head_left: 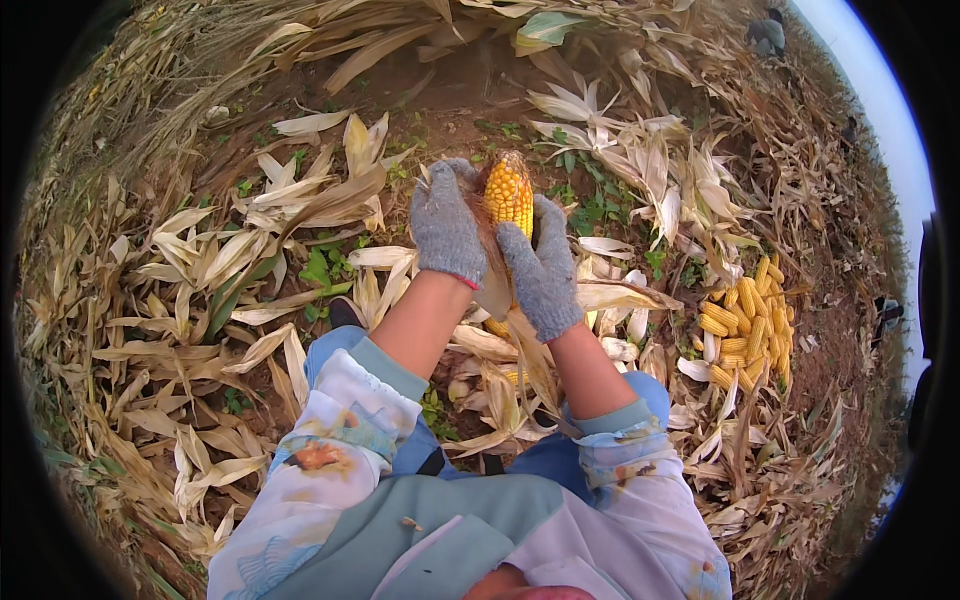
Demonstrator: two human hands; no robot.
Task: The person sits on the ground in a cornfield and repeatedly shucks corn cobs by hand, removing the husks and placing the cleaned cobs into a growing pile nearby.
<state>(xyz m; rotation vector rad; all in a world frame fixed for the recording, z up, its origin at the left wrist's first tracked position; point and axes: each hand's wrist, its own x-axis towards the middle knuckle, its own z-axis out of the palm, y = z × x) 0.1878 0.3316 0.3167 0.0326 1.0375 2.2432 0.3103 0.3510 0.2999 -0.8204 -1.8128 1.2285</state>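
Note:
Both my hands wear grey knitted gloves and meet in front of me. Upright between them is a yellow ear of corn [510, 195], bare at its top, with dark reddish kernels near the tip. My right hand [543, 268] is closed round its lower part, thumb towards the left. Against the ear's left side, my left hand [447, 220] is closed on peeled-back husk [493, 265] and brown silk; its fingertips are mostly hidden. Dry husk hangs below the hands. Under my forearms, more yellow corn [497, 327] shows partly among husks.
To the right lies a pile of husked corn ears [748, 325]. Dry husks [220, 260] and leaves cover the ground around me, with brown soil [440, 95] and small green weeds [322, 268] between them. Another person [767, 35] is far off at the upper right.

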